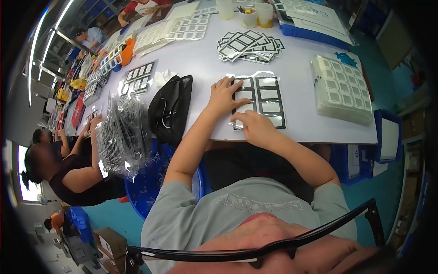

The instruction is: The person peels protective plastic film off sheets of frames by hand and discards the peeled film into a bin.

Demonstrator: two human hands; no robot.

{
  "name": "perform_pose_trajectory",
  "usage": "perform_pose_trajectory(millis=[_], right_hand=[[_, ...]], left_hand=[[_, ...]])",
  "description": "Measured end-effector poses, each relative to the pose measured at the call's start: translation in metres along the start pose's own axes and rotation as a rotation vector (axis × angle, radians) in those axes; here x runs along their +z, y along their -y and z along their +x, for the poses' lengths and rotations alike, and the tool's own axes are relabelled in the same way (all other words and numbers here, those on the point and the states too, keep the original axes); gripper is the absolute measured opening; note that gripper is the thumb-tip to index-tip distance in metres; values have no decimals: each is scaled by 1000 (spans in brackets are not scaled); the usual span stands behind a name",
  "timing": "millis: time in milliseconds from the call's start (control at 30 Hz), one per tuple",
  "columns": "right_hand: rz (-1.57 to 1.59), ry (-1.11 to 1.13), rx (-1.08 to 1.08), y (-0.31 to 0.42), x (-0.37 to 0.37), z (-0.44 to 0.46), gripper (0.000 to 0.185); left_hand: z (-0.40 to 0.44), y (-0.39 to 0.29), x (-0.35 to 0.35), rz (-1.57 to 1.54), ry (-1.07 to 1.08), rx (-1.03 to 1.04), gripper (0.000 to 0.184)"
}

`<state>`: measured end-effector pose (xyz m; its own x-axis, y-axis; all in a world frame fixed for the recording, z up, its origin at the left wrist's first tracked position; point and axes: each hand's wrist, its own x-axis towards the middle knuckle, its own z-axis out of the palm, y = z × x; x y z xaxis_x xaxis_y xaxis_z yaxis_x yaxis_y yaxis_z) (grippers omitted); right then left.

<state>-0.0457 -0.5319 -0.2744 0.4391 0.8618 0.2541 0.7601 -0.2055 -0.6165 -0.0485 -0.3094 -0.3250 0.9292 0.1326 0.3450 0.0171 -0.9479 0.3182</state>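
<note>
A black-bordered sheet with two columns of pale rectangular windows (268, 94) lies on the white table in front of me. My left hand (223, 97) rests over its left edge with fingers spread, thumb and fingertips on the border and windows. At the lower left corner is my right hand (258, 126), its fingers bent and drawn together at the sheet's edge. Shiny clear film shows by those fingertips, but I cannot make out what is between them. Just beyond the sheet is an untidy pile of similar framed sheets (246, 45).
A thick stack of clear-windowed sheets (342, 89) stands at right. Left are a black mesh pouch (170, 109) and a heap of plastic-wrapped pieces (123, 134) at the table edge, above a blue tub (141, 198). Plastic cups (264, 16) stand at the back. Co-workers sit at left.
</note>
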Motion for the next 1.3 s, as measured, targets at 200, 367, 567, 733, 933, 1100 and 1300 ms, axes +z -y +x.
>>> perform_pose_trajectory(millis=[200, 367, 567, 733, 933, 1100, 1300], right_hand=[[-200, 65, 155, -54, -17, -1, 40], [-276, -59, 303, -50, -28, -13, 39], [-345, -258, 394, -57, -28, -31, 33], [-394, -302, 431, -68, -35, -39, 33], [-404, -299, 526, -81, -51, -40, 36], [-381, -324, 532, -92, -64, -43, 38], [-383, -367, 505, -103, -59, -49, 38]], left_hand=[[1, -2, -7, -26, 71, -51, 73], [6, 19, 6, -207, 93, -95, 71], [-2, 1, -15, -1, 151, 41, 113], [2, -1, -16, -18, 151, 32, 135], [0, -5, -20, -24, 147, 69, 142], [-1, -6, -21, -29, 152, 99, 143], [-5, 2, -16, -65, 88, 153, 138]])
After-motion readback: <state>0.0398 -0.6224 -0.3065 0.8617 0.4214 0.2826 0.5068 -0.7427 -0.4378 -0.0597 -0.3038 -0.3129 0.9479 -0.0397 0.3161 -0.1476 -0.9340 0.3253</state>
